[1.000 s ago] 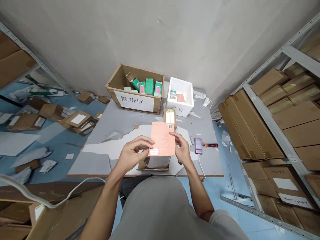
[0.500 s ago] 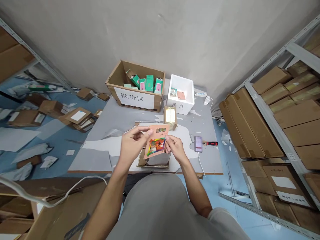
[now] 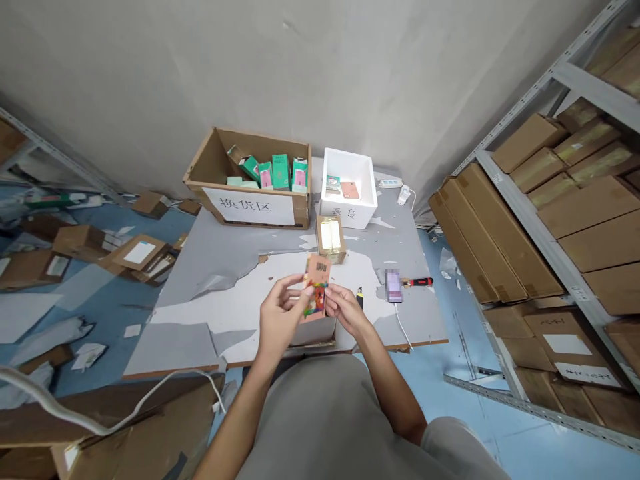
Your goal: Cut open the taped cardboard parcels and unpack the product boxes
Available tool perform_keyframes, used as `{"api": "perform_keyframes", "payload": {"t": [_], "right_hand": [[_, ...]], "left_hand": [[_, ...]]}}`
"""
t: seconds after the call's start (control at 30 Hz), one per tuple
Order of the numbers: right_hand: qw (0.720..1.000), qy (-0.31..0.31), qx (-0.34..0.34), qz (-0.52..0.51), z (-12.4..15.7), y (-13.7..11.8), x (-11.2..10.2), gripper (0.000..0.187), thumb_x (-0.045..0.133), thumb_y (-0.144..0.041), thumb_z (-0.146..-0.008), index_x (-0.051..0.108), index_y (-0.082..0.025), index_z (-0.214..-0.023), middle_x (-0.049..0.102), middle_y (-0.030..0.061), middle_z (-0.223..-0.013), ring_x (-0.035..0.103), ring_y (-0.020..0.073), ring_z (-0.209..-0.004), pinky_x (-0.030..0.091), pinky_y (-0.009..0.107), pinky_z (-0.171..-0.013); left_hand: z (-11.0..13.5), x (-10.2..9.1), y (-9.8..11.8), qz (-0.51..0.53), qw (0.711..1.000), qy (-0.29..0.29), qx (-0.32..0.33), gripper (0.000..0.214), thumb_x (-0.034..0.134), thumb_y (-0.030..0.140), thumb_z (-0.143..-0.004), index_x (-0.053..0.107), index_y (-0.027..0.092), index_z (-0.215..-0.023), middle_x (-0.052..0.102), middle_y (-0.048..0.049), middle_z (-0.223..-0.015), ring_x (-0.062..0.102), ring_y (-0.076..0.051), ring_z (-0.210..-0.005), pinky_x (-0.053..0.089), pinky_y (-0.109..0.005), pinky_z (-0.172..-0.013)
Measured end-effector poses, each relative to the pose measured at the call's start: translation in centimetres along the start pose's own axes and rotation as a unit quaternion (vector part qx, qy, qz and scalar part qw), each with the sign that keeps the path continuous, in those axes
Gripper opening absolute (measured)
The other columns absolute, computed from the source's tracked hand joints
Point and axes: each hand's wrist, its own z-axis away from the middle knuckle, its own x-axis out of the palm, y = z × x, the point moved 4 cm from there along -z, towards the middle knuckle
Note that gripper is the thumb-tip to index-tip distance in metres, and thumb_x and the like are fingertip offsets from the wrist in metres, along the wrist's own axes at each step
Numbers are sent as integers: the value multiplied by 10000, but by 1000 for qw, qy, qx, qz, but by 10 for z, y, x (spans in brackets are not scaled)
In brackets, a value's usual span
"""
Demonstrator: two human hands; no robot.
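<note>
Both hands hold a small orange printed card point(image 3: 316, 271) upright over the table, with dark lettering at its top and a colourful picture below. Whether it is a single card or a thin booklet I cannot tell. My left hand point(image 3: 283, 312) pinches its left side, thumb across the front. The fingers of my right hand point(image 3: 348, 309) close on its right edge. Beneath the hands, close to my body, lies a cardboard box point(image 3: 314, 333), mostly hidden. A yellow-and-black tool point(image 3: 360, 297) shows just beyond my right hand. Behind the card stands a small taped carton point(image 3: 331, 241).
At the back are a large carton point(image 3: 300, 212) of green boxes and a white foam box point(image 3: 371, 215). A phone point(image 3: 393, 287) on a cable and a red-and-black handle point(image 3: 425, 282) lie right. Shelves point(image 3: 575, 223) flank the table point(image 3: 185, 273).
The card has turned more upright and narrower to my view, and my left thumb now covers part of its picture. The camera view has shifted slightly to the right.
</note>
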Motion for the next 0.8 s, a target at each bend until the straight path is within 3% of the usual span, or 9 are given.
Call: {"api": "perform_keyframes", "payload": {"t": [0.13,0.23,0.3,0.4,0.47,0.53,0.63,0.73,0.8], "right_hand": [[991,69,33,109,28,47,-32,723,985,-867,-751,701,-248,-992,642,-39,-802,604,134,-643,484,233,-531],[990,59,101,72,45,90,-42,842,954,-942,-709,617,-289,-1120,749,-12,-1000,745,179,-655,605,298,-536],[991,63,102,51,43,97,-46,828,932,-918,-763,586,-302,-1195,786,2,-1045,790,205,-659,643,329,-565],[994,97,24,42,12,49,-49,725,913,-820,-849,601,-305,-1254,841,56,-1134,865,289,-826,724,413,-654],[990,121,-69,36,-21,-18,-46,686,911,-757,-891,644,-296,-1325,855,99,-1250,885,327,-1016,781,493,-818],[983,104,-150,17,-55,-90,-37,743,904,-706,-946,640,-300,-1510,822,122,-1455,868,325,-1243,757,538,-1079],[976,77,-206,-2,-89,-161,-24,700,878,-619,-1027,629,-307,-1602,751,115,-1626,838,285,-1365,691,507,-1233],[979,61,-194,30,-95,-151,-25,635,886,-556,-1049,675,-303,-1593,766,112,-1626,844,271,-1336,708,469,-1191],[984,77,-151,56,-86,-105,-41,611,925,-538,-1010,728,-293,-1534,800,115,-1576,856,261,-1267,724,437,-1132]], "left_hand": [[3,-23,-78,11,988,23,-152,882,983,951,-617,839,188,-1036,888,-168,-1110,867,-361,-1065,739,-395,-828],[22,-24,-123,10,967,-58,-250,936,1028,881,-597,843,206,-1220,893,-135,-1140,890,-368,-1056,740,-384,-721],[21,-16,-130,10,959,-93,-269,916,1046,806,-645,819,221,-1313,894,-123,-1183,898,-359,-1072,746,-372,-670],[-19,11,-96,-12,973,-120,-196,928,1023,821,-708,817,203,-1369,858,-200,-1447,872,-424,-1228,761,-395,-645],[-60,36,-44,-9,988,-127,-93,966,1002,838,-753,811,166,-1420,815,-235,-1546,829,-458,-1367,794,-508,-964],[-96,57,20,-3,993,-117,29,929,981,793,-845,786,181,-1516,758,-225,-1649,749,-457,-1525,683,-583,-1241],[-119,66,100,16,980,-90,178,770,935,672,-985,757,256,-1607,689,-160,-1752,615,-398,-1693,524,-557,-1416],[-115,43,118,1,971,-49,235,600,886,600,-1056,792,295,-1564,676,-98,-1772,567,-346,-1735,439,-514,-1477],[-111,12,84,-15,980,-8,198,527,866,596,-1066,830,275,-1481,737,-101,-1692,614,-337,-1688,446,-500,-1472]]}}
